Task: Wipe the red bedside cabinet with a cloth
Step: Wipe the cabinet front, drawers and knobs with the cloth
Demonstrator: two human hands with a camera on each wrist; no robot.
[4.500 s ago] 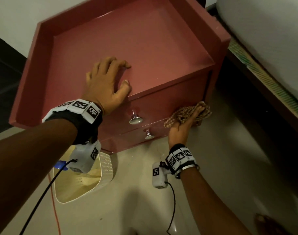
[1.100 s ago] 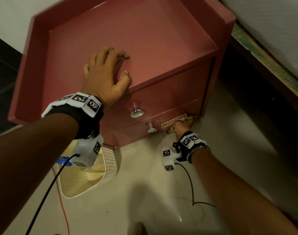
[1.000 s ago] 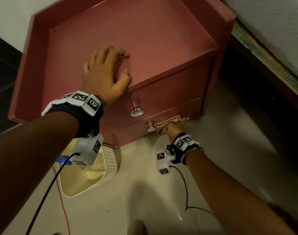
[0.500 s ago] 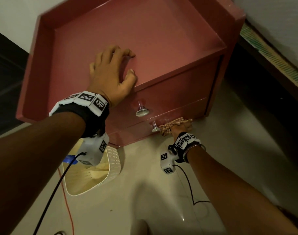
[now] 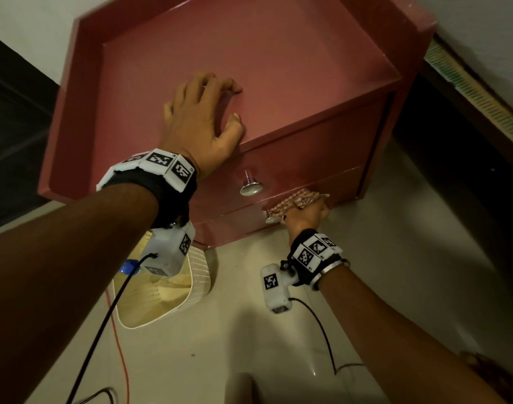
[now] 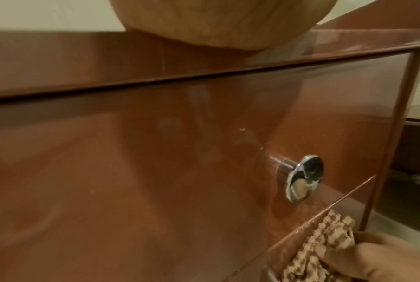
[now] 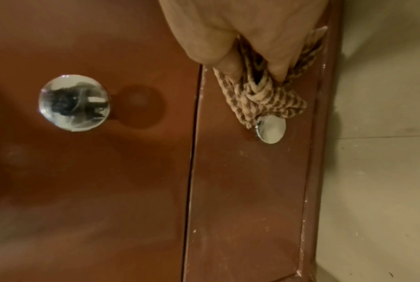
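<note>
Under right hand: bunched brown-and-cream checked cloth pressed on glossy red bedside cabinet, lower drawer front.
Right hand: fingers clamped around cloth, beside round chrome knob.
Left hand: fingers spread, resting on cabinet top.

The pale floor carries the red cabinet (two-drawered) and a cream basket.

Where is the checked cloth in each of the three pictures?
Head view: the cloth is right of centre, bunched in the right hand against the lower drawer.
Left wrist view: the cloth is in the bottom right corner.
Right wrist view: the cloth hangs at top centre-right.
Shared landmark: the upper drawer knob.
</note>
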